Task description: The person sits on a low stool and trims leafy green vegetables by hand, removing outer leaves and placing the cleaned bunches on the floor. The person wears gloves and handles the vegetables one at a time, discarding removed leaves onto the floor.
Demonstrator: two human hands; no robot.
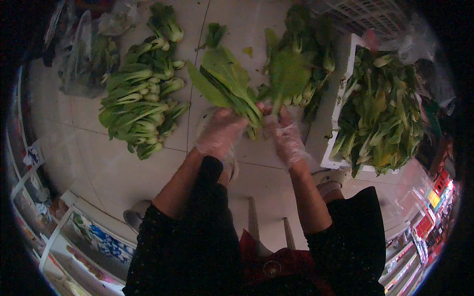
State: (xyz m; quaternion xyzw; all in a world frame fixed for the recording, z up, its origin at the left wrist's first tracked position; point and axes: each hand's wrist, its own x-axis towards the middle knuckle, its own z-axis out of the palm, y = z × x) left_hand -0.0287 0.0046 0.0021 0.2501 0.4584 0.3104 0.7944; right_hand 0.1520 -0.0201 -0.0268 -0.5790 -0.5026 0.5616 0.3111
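Note:
Clear plastic gloves cover both hands. My left hand [224, 127] grips a head of bok choy [231, 79] by its stalks, its broad leaves fanning away from me. A single bok choy leaf [290, 74] is pinched by its stem in my right hand [285, 129]. The fingers of the two hands nearly meet at the base of the stalks. Left of them, a pile of bok choy heads [144, 96] lies on the tiled floor [111, 159]. Another bok choy pile [318, 63] sits beyond my right hand, partly behind the held leaf.
At right stands a white foam box [335, 125] heaped with loose leaves [381, 111]. A plastic crate [370, 14] is behind it. Clear plastic bags [83, 63] of greens lie at far left. Shelves [89, 236] edge the lower left, and packaged goods [426, 222] the lower right.

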